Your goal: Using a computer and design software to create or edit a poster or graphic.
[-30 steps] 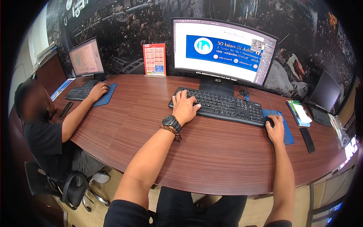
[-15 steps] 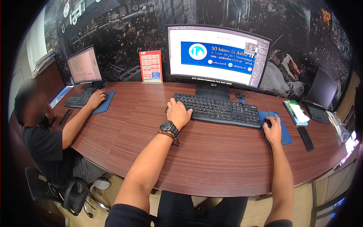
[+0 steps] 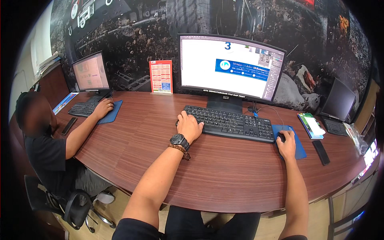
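Keyboard (image 3: pixel 232 122) under flat left hand (image 3: pixel 189 126); right hand (image 3: pixel 286 145) apparently cups mouse (image 3: pixel 281 137); red sign (image 3: pixel 161 77) behind.

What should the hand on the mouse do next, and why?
Probably a small slide of the mouse to move the pointer. The right hand already covers it on the blue mouse pad, the left hand rests on the keyboard's left end, and the monitor shows an open design window with a blue banner.
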`<state>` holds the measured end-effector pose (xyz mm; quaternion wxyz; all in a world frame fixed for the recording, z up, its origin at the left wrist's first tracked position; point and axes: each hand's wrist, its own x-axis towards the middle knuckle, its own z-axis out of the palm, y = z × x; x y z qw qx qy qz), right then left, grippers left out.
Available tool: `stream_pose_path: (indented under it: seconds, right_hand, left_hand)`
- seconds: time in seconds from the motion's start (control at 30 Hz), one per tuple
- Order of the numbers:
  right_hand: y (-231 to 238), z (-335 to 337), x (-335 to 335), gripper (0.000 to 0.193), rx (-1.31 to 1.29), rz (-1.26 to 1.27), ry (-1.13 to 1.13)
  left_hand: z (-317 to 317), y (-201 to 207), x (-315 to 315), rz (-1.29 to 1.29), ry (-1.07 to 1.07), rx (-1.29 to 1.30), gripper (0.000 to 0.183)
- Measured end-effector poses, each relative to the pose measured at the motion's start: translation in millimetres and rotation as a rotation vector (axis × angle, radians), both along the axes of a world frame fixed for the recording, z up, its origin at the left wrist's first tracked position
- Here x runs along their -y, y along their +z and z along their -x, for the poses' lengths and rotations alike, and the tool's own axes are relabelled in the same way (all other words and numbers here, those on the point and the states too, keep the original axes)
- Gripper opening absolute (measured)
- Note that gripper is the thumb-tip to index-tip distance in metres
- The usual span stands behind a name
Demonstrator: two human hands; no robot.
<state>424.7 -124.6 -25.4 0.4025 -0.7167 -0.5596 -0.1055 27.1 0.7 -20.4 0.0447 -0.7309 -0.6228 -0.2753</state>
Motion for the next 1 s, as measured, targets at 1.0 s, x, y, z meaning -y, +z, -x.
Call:
stream_pose_path:
  seconds: [1.0]
  right_hand:
    - [1, -1, -1, 0.032, -0.002, 0.006, 0.004]
  left_hand:
    - [0, -10, -6, -0.069, 0.025, 0.057, 0.057]
